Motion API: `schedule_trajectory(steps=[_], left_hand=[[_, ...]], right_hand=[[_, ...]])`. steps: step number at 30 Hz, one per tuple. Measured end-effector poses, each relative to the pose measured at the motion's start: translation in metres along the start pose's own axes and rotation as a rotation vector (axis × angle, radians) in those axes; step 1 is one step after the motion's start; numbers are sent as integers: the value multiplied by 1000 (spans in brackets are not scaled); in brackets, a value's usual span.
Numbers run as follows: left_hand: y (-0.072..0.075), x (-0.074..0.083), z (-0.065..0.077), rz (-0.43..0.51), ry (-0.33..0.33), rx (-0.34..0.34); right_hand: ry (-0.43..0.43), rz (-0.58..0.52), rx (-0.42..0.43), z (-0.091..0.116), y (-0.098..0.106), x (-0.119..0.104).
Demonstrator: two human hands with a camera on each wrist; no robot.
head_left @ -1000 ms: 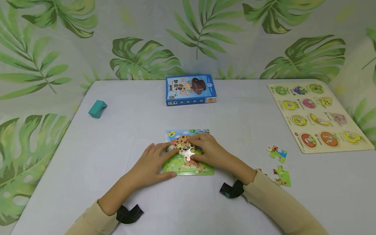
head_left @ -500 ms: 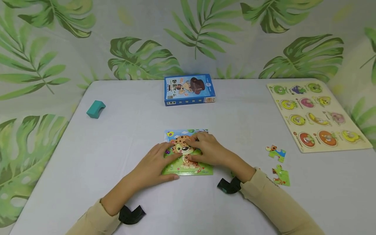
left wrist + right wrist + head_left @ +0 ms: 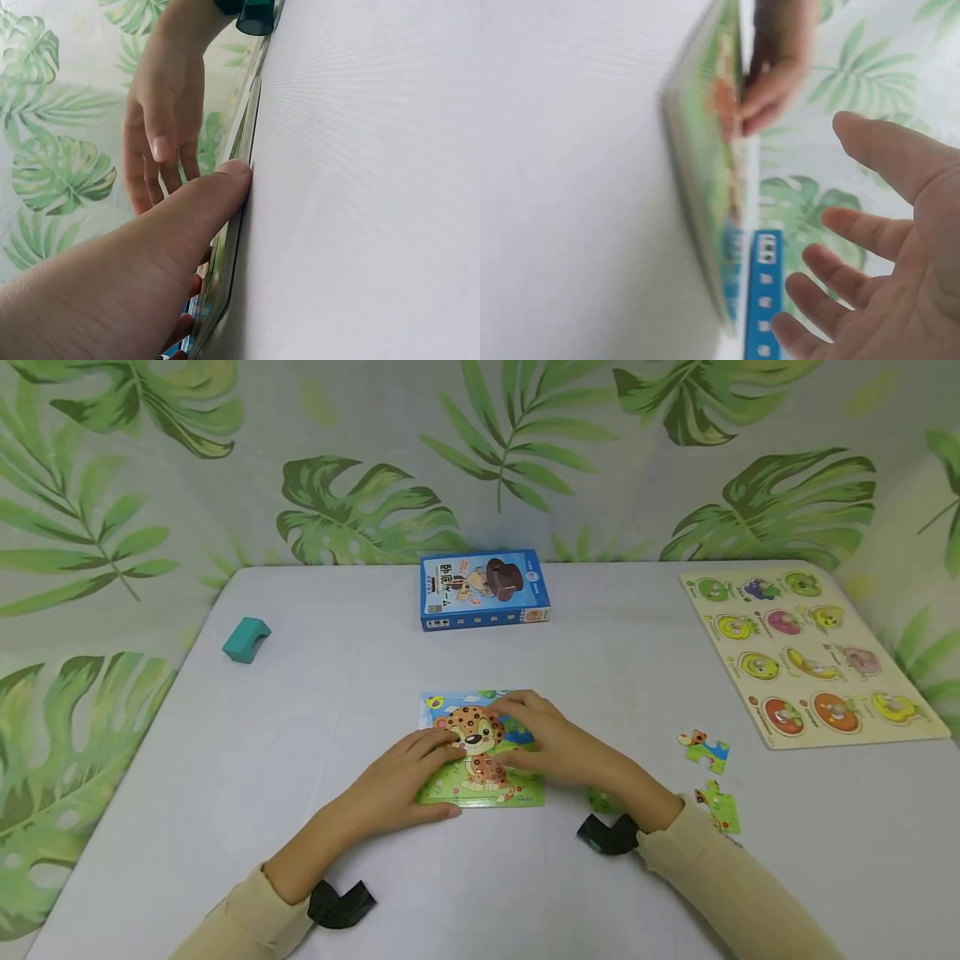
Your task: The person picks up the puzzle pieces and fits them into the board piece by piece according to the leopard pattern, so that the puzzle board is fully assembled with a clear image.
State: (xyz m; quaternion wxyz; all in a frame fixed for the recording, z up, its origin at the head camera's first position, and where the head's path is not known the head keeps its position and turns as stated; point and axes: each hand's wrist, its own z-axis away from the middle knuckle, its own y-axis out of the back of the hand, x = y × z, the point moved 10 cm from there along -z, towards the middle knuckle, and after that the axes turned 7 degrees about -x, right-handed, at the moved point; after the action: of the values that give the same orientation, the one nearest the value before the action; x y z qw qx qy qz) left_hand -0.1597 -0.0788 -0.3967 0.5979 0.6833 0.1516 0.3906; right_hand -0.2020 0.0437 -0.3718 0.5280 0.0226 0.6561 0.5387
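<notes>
A jigsaw puzzle [image 3: 450,795] with a spotted leopard cub lies flat on the white table between the hands. My left hand [image 3: 393,778] rests on its left side. The left fingers reach over the cub's face, and the thumb lies at the board's front edge, as the left wrist view also shows. Over the puzzle's right part is my right hand [image 3: 562,743], its fingers spread and nothing between them. In the right wrist view this hand [image 3: 885,277] is apart from the board's surface. The right hand hides part of the picture.
Loose jigsaw pieces [image 3: 718,807] lie to the right, one green piece [image 3: 603,800] partly under the right forearm. A blue box [image 3: 483,589] stands behind the puzzle. A fruit peg board [image 3: 806,689] is at the far right, a teal block [image 3: 246,640] at the left.
The right hand has loosened and drawn right, uncovering the blue and green area beside the cub's head. The left fingers have shifted slightly on the puzzle. A green piece now shows more under the right wrist.
</notes>
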Motion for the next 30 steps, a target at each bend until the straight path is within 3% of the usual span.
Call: schedule_trajectory(steps=[5,11,15,22,30], left_hand=[[-1,-1,-1,9,3,-4],[-3,-3,-1,19,17,-13],[-3,-3,0,16,24,-16],[-4,-4,0,13,29,-20],[-4,-3,1,17,29,-23]], right_hand=[[39,-14,138,37,36,2],[129,84,410,93,77,11],[113,120,536,126,92,24],[-26,94,626,164,97,59],[-108,52,651,179,95,87]])
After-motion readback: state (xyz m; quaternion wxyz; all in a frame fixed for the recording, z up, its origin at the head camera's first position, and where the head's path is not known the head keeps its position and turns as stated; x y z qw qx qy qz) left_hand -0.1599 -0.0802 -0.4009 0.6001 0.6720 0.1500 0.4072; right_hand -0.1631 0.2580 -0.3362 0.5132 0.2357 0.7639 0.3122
